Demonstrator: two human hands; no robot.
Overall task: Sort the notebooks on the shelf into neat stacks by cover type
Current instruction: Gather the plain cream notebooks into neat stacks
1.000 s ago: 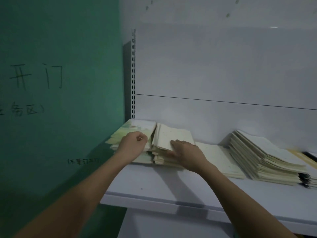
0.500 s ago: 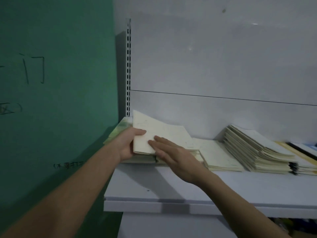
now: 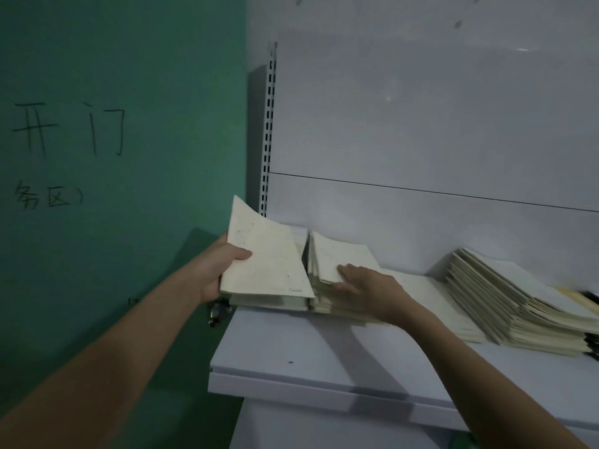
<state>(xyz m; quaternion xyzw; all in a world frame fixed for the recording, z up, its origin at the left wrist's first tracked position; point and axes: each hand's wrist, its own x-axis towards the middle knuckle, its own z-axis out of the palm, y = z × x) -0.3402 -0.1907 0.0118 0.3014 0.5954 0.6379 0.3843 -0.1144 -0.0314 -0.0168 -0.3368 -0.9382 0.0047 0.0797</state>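
Currently left hand [image 3: 215, 270] grips a cream notebook [image 3: 264, 259] by its left edge, thumb on the cover, far corner tilted up, lifted over the leftmost pile [image 3: 269, 302] at the shelf's [image 3: 324, 358] 9 o'clock end. Right hand [image 3: 368, 291] lies flat, fingers straight, on the next pile [image 3: 337, 257], just at 3 o'clock of the lifted one. Tall slumped stack [image 3: 518, 303] sits farther toward 3 o'clock. Green wall [image 3: 113, 157] with handwriting at 9 o'clock.

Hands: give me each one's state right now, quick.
Left hand: grips a cream notebook, lifted and tilted.
Right hand: open, fingers flat on the middle stack.
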